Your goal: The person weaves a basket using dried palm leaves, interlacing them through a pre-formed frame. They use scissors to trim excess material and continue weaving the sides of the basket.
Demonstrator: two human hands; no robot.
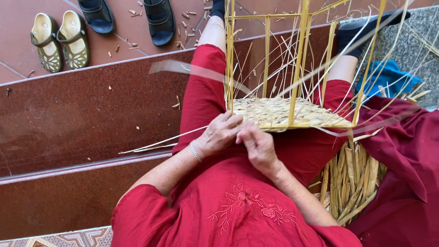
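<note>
A half-woven straw basket base rests on my lap, with a yellow bamboo frame rising from it. My left hand, with a silver bracelet at the wrist, pinches the woven edge at its near left corner. Beside it my right hand grips a thin straw strand at the same edge. Long loose strands trail off to the left and fan out to the right.
I sit on dark red stone steps in red clothes. A bundle of straw strips lies by my right hip on red cloth. A blue cloth lies far right. Tan sandals and black sandals stand on the upper floor amid straw scraps.
</note>
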